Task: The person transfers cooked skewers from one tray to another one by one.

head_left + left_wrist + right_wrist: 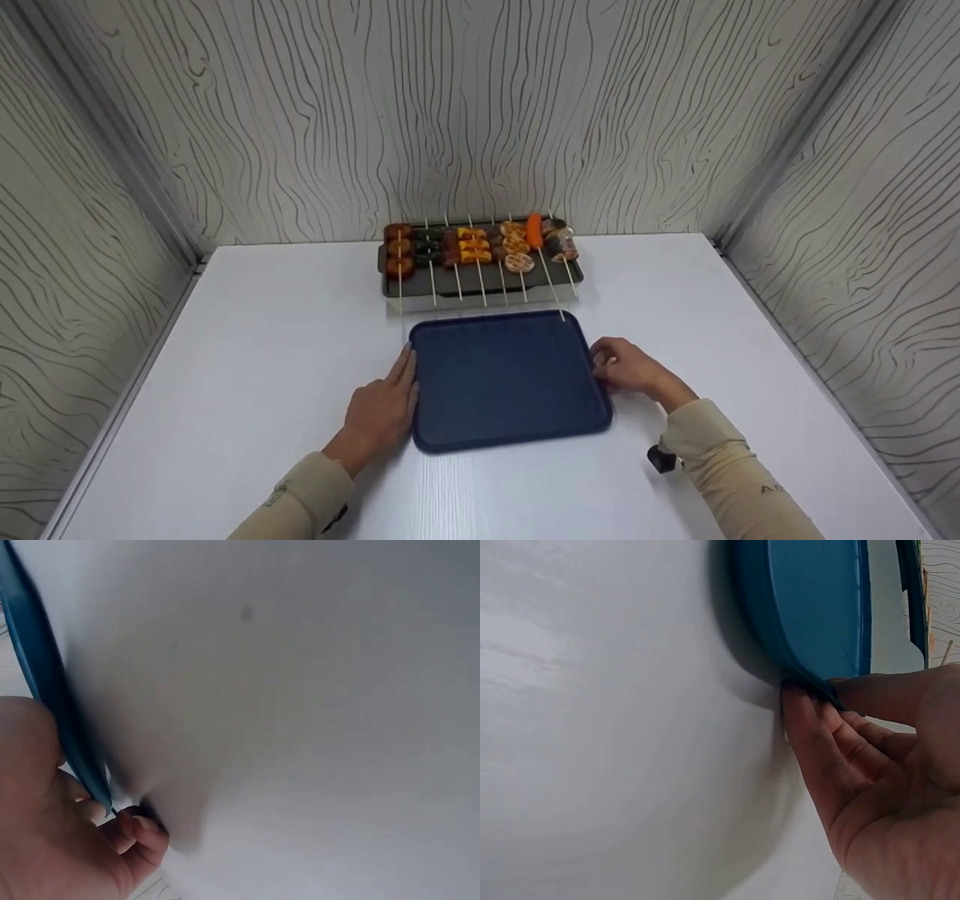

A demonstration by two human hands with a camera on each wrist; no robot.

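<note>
A dark blue rectangular tray (510, 382) lies at the middle of the white table, in front of a grill. At its left edge is my left hand (382, 409). The left wrist view shows that hand (67, 817) with its thumb against the tray's rim (45, 667) and curled fingertips at the rim's far end. My right hand (626, 365) pinches the tray's right edge. In the right wrist view the right hand's thumb is over the rim and its fingers are under it, on the tray (817, 607).
Behind the tray stands a dark grill (472, 281) bearing several skewers of food. One skewer with an orange sausage (534, 231) reaches over the tray's far edge. Wood-patterned walls (480, 112) enclose the white table (285, 300) at the back and sides.
</note>
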